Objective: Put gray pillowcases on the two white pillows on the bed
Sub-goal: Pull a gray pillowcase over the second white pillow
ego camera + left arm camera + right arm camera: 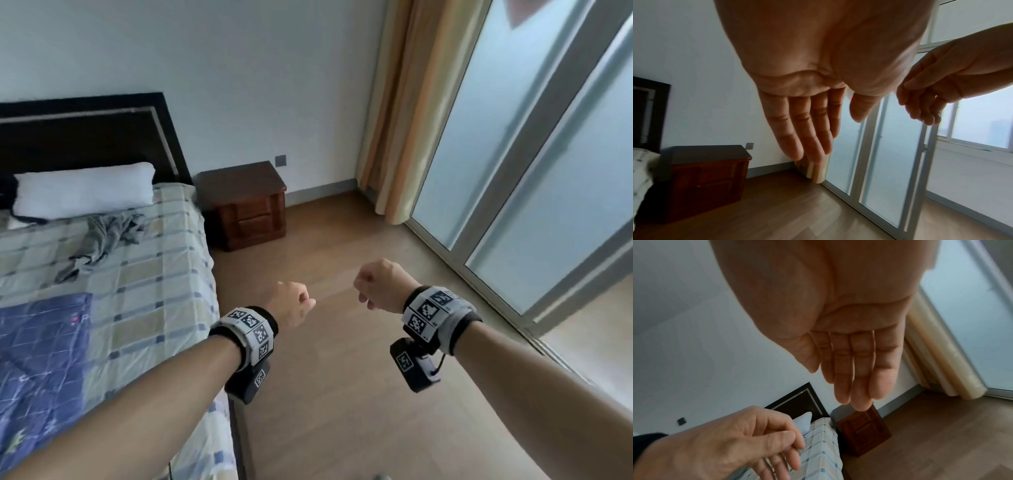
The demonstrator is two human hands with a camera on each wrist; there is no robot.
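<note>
One white pillow (pixel 84 192) lies against the dark headboard (pixel 78 133) at the head of the bed (pixel 147 274); in the right wrist view only a corner of the pillow (pixel 804 421) shows. A crumpled gray pillowcase (pixel 102 240) lies on the checked sheet just in front of it. My left hand (pixel 291 305) and right hand (pixel 380 287) hang side by side over the wooden floor, to the right of the bed and well short of the pillow. The left hand's fingers (pixel 807 129) and the right hand's fingers (pixel 855 369) are relaxed and hold nothing.
A blue quilt (pixel 41 359) covers the near part of the bed. A dark wooden nightstand (pixel 245 205) stands by the wall beside the bed's head. Frosted sliding glass doors (pixel 513 188) and a beige curtain (pixel 394 120) line the right side. Wooden floor (pixel 342 394) runs between them.
</note>
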